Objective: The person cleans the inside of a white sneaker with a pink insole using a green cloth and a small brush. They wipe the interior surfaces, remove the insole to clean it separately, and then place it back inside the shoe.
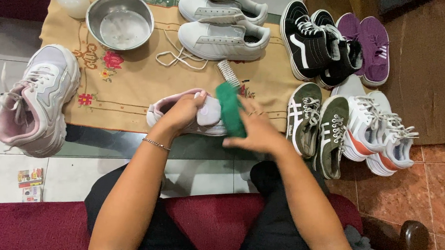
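Your left hand point(184, 112) is closed over the top of a white/pink sneaker point(200, 113) at frame centre, fingers wrapped over its upper. The shoe's long axis runs approx left-right across the frame; which end is toe vs heel, can't tell, since the hands cover most of it. Your right hand point(257, 133) is curled around a green brush point(230, 110), held w/ its long axis near vertical in frame, upper end against the shoe's right part. A thin bracelet point(156, 144) sits on your left wrist.

The shoe is held above the lower edge of a tan embroidered cloth point(124, 90). On the cloth, upper left: a metal bowl point(119, 19). Upper centre: two white low sneakers point(222, 24), laces removed, loose white laces point(180, 57) just beside them, plus a white-bristle brush point(228, 72) near the green one. Far left: the matching chunky white/pink sneaker point(35, 102), toe toward the top of frame. Right side: black/white high-tops point(311, 41), purple shoes point(369, 44), olive striped sneakers point(318, 125), white/orange sneakers point(376, 129), all in pairs.
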